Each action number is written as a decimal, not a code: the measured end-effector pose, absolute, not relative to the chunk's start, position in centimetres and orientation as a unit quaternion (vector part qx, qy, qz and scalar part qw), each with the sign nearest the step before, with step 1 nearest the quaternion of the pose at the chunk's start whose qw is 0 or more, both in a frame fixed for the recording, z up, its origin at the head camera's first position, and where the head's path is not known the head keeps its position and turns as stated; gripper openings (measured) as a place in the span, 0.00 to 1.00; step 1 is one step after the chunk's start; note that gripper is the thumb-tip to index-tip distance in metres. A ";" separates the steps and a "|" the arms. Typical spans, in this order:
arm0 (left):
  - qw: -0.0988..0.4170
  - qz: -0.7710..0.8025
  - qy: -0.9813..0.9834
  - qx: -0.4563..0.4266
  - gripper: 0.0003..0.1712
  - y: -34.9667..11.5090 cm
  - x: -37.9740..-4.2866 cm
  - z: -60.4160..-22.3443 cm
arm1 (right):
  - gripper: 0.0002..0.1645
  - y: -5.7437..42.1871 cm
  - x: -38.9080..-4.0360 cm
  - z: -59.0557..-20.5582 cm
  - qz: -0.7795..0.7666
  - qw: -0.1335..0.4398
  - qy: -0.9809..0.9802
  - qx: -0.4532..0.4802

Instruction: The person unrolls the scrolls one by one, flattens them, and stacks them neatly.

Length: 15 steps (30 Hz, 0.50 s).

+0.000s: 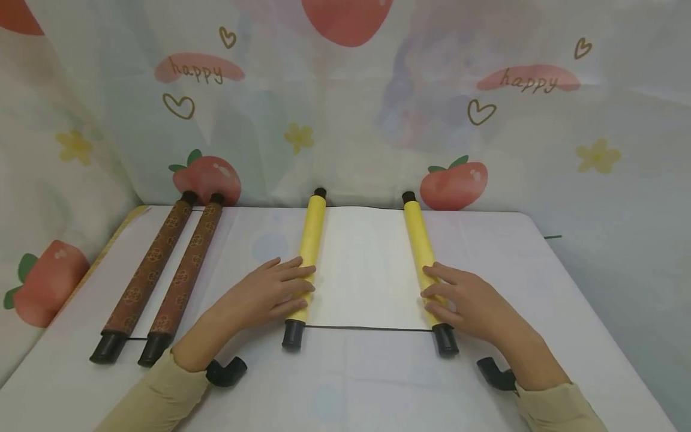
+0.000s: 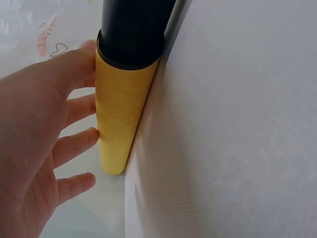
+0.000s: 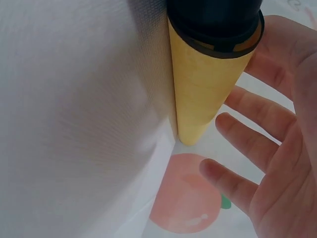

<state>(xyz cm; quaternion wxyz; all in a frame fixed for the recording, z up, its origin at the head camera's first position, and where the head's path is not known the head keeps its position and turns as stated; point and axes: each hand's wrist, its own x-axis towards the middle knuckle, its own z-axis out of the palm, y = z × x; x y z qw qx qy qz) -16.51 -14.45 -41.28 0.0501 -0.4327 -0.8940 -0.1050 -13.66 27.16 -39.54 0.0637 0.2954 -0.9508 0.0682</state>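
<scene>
A yellow scroll lies partly unrolled in the head view, its white paper (image 1: 367,270) spread between a left roll (image 1: 314,225) and a right roll (image 1: 417,228), both with black end knobs. My left hand (image 1: 261,294) rests its extended, spread fingers on the left roll from outside. On the other side, my right hand (image 1: 472,300) touches the right roll with its fingers laid over it. In the left wrist view, the thumb and fingers (image 2: 74,148) line the yellow roll's side; the right wrist view shows the spread right fingers (image 3: 247,144) beside its roll.
To the left lies a second scroll with two brown patterned rolls (image 1: 186,273) and black knobs, a narrow white strip between them. The white table (image 1: 367,396) meets a fruit-printed cloth backdrop (image 1: 345,120) behind the scrolls. Black wrist mounts (image 1: 227,372) sit under the wrists.
</scene>
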 end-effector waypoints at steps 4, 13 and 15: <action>0.041 -0.102 -0.897 -0.428 0.19 -14.5 -16.6 -41.2 | 0.09 27.2 -13.8 -39.5 0.068 0.068 -0.950 0.297; 0.048 -0.093 -0.898 -0.427 0.17 -14.6 -16.7 -41.1 | 0.08 27.4 -14.0 -39.6 0.074 0.079 -0.946 0.306; 0.048 -0.095 -0.898 -0.427 0.17 -14.7 -16.6 -41.1 | 0.06 27.5 -14.0 -39.7 0.078 0.084 -0.944 0.309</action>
